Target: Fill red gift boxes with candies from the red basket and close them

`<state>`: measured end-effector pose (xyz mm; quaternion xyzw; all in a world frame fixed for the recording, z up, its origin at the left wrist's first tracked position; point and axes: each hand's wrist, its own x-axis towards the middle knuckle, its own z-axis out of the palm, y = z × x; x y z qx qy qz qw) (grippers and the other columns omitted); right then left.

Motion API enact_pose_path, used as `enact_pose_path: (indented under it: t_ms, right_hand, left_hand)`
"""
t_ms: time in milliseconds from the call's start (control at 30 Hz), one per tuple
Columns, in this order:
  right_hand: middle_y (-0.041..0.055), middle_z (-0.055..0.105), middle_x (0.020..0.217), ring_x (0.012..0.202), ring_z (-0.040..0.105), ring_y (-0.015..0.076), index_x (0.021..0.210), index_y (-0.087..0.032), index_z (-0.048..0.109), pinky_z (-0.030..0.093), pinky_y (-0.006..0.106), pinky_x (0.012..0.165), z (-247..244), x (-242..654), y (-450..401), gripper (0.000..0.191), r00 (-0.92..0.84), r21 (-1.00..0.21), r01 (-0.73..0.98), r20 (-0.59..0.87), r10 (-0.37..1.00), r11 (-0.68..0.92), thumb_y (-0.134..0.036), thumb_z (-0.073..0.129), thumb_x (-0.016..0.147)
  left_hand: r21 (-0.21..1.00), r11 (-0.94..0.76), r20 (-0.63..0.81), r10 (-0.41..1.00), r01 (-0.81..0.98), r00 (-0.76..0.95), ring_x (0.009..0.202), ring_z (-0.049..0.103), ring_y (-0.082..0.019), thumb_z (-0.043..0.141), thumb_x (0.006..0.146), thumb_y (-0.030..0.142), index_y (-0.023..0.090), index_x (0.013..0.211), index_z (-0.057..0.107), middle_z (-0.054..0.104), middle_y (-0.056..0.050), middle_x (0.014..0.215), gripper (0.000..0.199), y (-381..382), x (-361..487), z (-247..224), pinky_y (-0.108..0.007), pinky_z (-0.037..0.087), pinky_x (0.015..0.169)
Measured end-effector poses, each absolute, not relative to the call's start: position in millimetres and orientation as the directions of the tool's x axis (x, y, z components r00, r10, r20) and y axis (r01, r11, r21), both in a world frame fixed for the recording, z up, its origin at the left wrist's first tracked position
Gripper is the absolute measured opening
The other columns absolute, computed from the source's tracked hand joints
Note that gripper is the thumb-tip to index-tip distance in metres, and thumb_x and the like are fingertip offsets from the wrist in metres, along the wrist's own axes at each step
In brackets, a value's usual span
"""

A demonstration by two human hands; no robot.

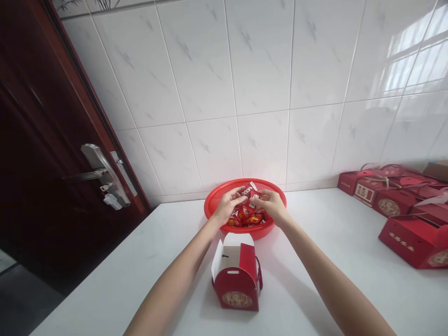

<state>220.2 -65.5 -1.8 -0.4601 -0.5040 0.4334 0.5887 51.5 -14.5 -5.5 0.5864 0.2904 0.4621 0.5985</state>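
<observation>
Over a red plastic basket, my left hand and my right hand both grip a red wrapped packet with white print. Fingers of each hand are closed on opposite sides of it. Beneath the packet, several shiny red and yellow wrapped sweets lie in the basket. Between my forearms stands a small red gift box with its top flaps up, its white inside showing and a gold emblem on the front. A dark red ribbon hangs at its right side.
Several closed red gift boxes are grouped against the wall at the right, one standing nearer the front. The white tabletop meets a tiled wall. At the left is a dark wooden door with a metal handle and keys.
</observation>
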Motion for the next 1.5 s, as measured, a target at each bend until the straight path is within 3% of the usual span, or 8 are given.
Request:
enact_pose_path:
  t_ms: [133,367,700,800,967,1133,1267,1500]
  right_hand:
    - [-0.0002,0.066,0.063,0.053,0.059,0.0141,0.071,-0.019,0.063,0.051,0.029,0.051,-4,223,-53,0.033,0.153,-0.968,-0.175,0.155,0.976,0.181,-0.039,0.086,0.059]
    - [0.0009,0.069,0.075,0.063,0.062,0.0135,0.078,-0.019,0.064,0.053,0.027,0.058,-11,222,-46,0.034,0.214,-0.937,-0.283,0.146,0.966,0.204,-0.04,0.085,0.06]
    - [0.0024,0.07,0.085,0.075,0.068,0.0175,0.08,-0.021,0.063,0.057,0.028,0.066,-10,221,-50,0.033,0.229,-0.927,-0.309,0.144,0.963,0.212,-0.041,0.084,0.064]
    - [0.0026,0.071,0.085,0.076,0.069,0.0185,0.081,-0.021,0.063,0.058,0.03,0.067,-10,220,-50,0.034,0.229,-0.925,-0.307,0.155,0.961,0.223,-0.043,0.084,0.064]
    - [0.0026,0.07,0.084,0.078,0.069,0.0191,0.083,-0.02,0.064,0.059,0.03,0.067,-10,219,-51,0.036,0.218,-0.922,-0.309,0.168,0.961,0.231,-0.043,0.084,0.063]
    - [0.0033,0.071,0.087,0.082,0.069,0.0197,0.08,-0.021,0.063,0.06,0.029,0.066,-10,219,-50,0.033,0.239,-0.92,-0.315,0.161,0.958,0.233,-0.042,0.083,0.066]
    - [0.0034,0.072,0.085,0.074,0.068,0.0181,0.079,-0.02,0.062,0.057,0.027,0.059,-10,219,-49,0.033,0.2,-0.925,-0.322,0.143,0.969,0.203,-0.041,0.084,0.066]
    - [0.0028,0.073,0.081,0.069,0.068,0.0171,0.088,-0.019,0.067,0.054,0.027,0.058,-10,218,-50,0.035,0.1,-0.931,-0.329,0.13,0.986,0.156,-0.039,0.086,0.067]
  left_hand:
    - [0.969,-0.09,0.173,0.914,-0.232,0.367,0.069,0.065,-0.012,0.072,0.074,0.02,0.019,0.121,0.068,0.07,-0.001,0.084,0.047,-16,51,-4,-0.025,0.055,0.07]
    - [0.978,-0.044,0.118,0.925,-0.204,0.362,0.072,0.07,-0.015,0.07,0.076,0.012,0.015,0.116,0.068,0.073,-0.006,0.094,0.041,-18,51,-6,-0.028,0.059,0.07]
    - [0.976,0.051,0.03,0.932,-0.212,0.362,0.085,0.075,-0.02,0.065,0.09,0.03,0.02,0.117,0.067,0.074,-0.008,0.106,0.03,-16,49,-6,-0.035,0.063,0.078]
    - [0.976,0.061,0.021,0.928,-0.207,0.373,0.09,0.074,-0.021,0.072,0.086,0.031,0.02,0.116,0.068,0.074,-0.008,0.106,0.032,-18,49,-5,-0.036,0.064,0.08]
    - [0.982,0.052,0.02,0.926,-0.181,0.376,0.096,0.072,-0.023,0.086,0.065,0.01,0.018,0.113,0.068,0.074,-0.008,0.103,0.052,-22,49,-5,-0.037,0.064,0.082]
    - [0.981,-0.014,0.073,0.953,-0.196,0.294,0.095,0.071,-0.023,0.08,0.072,0.011,0.019,0.115,0.066,0.073,-0.007,0.105,0.045,-20,50,-8,-0.037,0.063,0.082]
    - [0.977,-0.064,0.111,0.967,-0.205,0.23,0.096,0.07,-0.021,0.078,0.073,0.014,0.021,0.118,0.063,0.071,-0.005,0.106,0.048,-19,49,-8,-0.035,0.062,0.081]
    - [0.981,-0.1,0.146,0.947,-0.168,0.285,0.094,0.07,-0.021,0.08,0.071,0.02,0.021,0.113,0.063,0.07,-0.005,0.108,0.046,-24,47,-4,-0.031,0.061,0.077]
